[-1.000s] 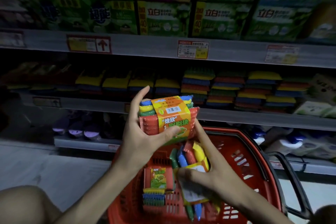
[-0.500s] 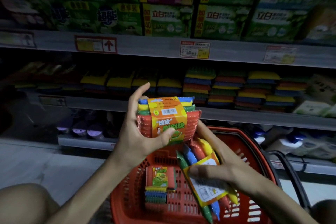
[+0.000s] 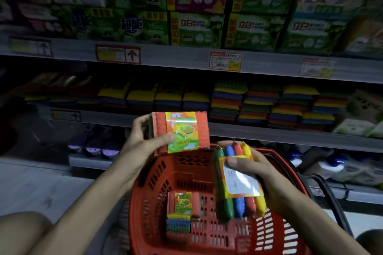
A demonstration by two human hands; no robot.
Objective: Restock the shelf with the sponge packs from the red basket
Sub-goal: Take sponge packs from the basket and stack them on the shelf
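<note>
My left hand (image 3: 143, 143) grips an orange sponge pack (image 3: 180, 132) with a green and orange label, held flat-faced toward me above the red basket (image 3: 151, 198). My right hand (image 3: 257, 174) holds a second sponge pack (image 3: 238, 190) edge-on, showing green, blue, red and yellow sponges and a white label under my thumb. One more sponge pack (image 3: 183, 209) lies on the basket floor. The middle shelf (image 3: 269, 132) behind carries rows of stacked sponge packs (image 3: 228, 101).
The top shelf (image 3: 182, 58) bears green detergent boxes (image 3: 261, 12) and price tags. Purple items (image 3: 97, 147) and white and blue bottles (image 3: 335, 165) sit on the lowest shelf. The basket's black handle (image 3: 331, 198) hangs at the right. Grey floor lies at the left.
My left hand turned its pack so the label faces me and lifted it toward the shelf. My right hand raised the second pack out of the basket and moved it to the right.
</note>
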